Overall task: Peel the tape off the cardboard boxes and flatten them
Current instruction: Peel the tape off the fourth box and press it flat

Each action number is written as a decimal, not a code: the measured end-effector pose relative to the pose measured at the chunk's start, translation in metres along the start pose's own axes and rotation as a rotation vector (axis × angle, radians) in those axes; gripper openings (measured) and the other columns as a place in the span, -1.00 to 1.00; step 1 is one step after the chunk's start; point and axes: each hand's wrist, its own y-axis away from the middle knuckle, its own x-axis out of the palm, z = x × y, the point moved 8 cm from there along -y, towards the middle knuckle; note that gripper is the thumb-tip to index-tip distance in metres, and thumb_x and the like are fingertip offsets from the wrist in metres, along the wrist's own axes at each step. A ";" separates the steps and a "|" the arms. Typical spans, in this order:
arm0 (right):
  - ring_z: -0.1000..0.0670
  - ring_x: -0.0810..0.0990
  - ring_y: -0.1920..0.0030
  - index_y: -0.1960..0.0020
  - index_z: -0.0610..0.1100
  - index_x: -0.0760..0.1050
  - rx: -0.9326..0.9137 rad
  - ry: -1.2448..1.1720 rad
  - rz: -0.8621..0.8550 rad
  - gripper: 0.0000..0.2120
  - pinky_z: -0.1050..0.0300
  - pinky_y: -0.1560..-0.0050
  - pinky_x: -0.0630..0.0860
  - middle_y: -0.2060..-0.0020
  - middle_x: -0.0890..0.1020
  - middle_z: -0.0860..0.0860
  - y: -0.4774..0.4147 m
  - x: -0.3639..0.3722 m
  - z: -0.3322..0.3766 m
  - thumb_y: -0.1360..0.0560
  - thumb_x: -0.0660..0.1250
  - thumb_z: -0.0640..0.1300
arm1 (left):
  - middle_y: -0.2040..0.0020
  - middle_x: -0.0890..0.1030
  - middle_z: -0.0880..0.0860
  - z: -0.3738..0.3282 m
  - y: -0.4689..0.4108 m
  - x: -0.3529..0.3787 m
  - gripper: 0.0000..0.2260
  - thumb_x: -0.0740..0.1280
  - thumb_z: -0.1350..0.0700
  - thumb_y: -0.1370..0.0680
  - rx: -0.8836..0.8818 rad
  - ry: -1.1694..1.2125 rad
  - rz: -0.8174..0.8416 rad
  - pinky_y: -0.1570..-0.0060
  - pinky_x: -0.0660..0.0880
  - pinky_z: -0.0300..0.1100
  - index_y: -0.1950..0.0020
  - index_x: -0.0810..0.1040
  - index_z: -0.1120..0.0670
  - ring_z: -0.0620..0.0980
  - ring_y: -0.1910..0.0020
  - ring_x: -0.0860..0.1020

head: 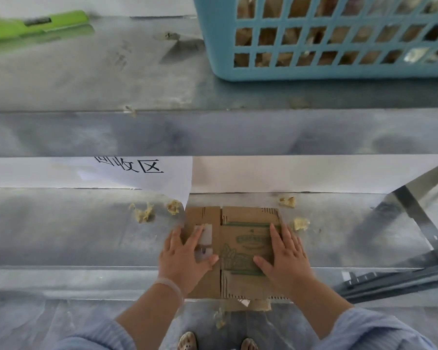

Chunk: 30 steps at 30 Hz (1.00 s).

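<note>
A brown cardboard box [240, 238] with green print lies flattened on the lower metal shelf [86, 231]. My left hand [185, 256] presses flat on its left panel, fingers spread, beside a white label. My right hand [286, 253] presses flat on its right side, fingers apart. Neither hand grips anything. Crumpled bits of peeled tape [143, 212] lie on the shelf around the box, with more tape [301, 223] at its right.
A blue plastic basket [339, 39] with cardboard inside stands on the upper shelf at the back right. A green utility knife [36, 24] lies at the back left. A white paper sign [127, 170] hangs over the shelf edge. A metal frame leg [420, 218] slants at right.
</note>
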 end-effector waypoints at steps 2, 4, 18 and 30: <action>-0.07 -0.21 -0.55 -0.55 0.09 -0.28 -0.007 -0.148 -0.021 -0.18 0.01 -0.49 -0.23 -0.55 -0.23 0.02 0.009 0.003 0.001 -0.53 0.16 0.28 | -0.55 0.02 0.02 0.000 0.014 0.001 -0.31 0.24 -0.39 -0.43 -0.054 0.036 -0.038 -0.47 0.01 0.05 -0.50 0.07 -0.29 0.10 -0.52 -0.05; -0.09 -0.14 -0.55 -0.55 0.15 -0.23 -0.010 -0.280 -0.026 -0.16 -0.05 -0.51 -0.10 -0.55 -0.17 0.06 0.012 0.005 0.000 -0.51 0.27 0.20 | -0.51 0.08 0.00 -0.001 0.021 0.002 -0.32 0.31 -0.34 -0.41 -0.073 0.090 -0.063 -0.47 0.07 0.04 -0.47 0.14 -0.29 0.08 -0.50 0.02; 0.03 0.54 -0.14 -0.09 0.22 0.49 -0.062 -0.816 -0.158 -0.67 -0.02 -0.16 0.57 -0.30 0.41 0.11 0.024 -0.037 0.023 -0.46 0.44 -0.15 | -0.19 0.32 -0.04 0.036 0.057 -0.055 -0.47 0.51 0.17 -0.42 -0.061 0.783 -0.184 0.21 0.42 -0.52 -0.26 0.42 -0.23 -0.19 -0.02 0.45; 0.10 0.46 -0.09 -0.22 0.23 0.39 -0.309 -0.659 -0.084 -0.63 0.24 0.01 0.47 -0.16 0.44 0.09 0.053 0.002 0.245 -0.51 0.38 -0.07 | -0.15 0.57 -0.07 0.231 0.132 -0.143 -0.53 0.52 0.24 -0.39 -0.104 1.083 -0.293 0.06 0.56 -0.28 -0.13 0.59 -0.26 -0.07 -0.04 0.60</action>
